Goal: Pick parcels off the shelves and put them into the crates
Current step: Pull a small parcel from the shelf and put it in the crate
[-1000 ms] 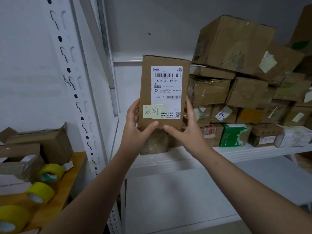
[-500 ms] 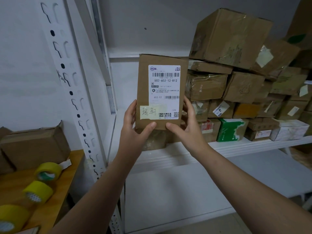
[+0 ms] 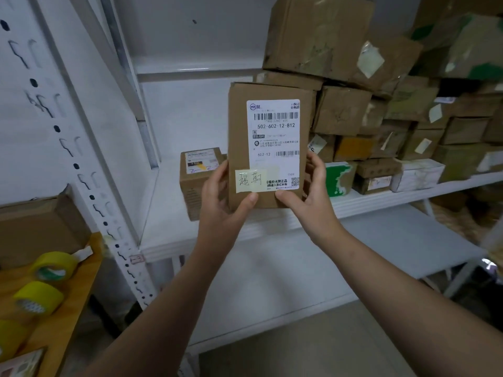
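Observation:
I hold a tall brown cardboard parcel [image 3: 239, 137] upright in front of the white shelf [image 3: 174, 213]. It carries a white shipping label with barcodes and a pale yellow handwritten note. My left hand [image 3: 220, 210] grips its lower left edge, thumb on the front. My right hand [image 3: 307, 200] grips the lower right edge the same way. A smaller labelled box [image 3: 198, 180] stands on the shelf just behind and left of the parcel. No crate is in view.
A big stack of brown boxes [image 3: 381, 110] fills the shelf's right half, with a green-and-white box [image 3: 339, 178] at its front. A perforated white upright [image 3: 62, 148] stands left. On the wooden table [image 3: 65, 308] lie yellow tape rolls [image 3: 51, 268] and a cardboard box [image 3: 38, 227]. A lower shelf [image 3: 353, 254] runs beneath.
The held parcel now sits further right in view, uncovering the small labelled box on the shelf behind it. Both hands keep the same grip.

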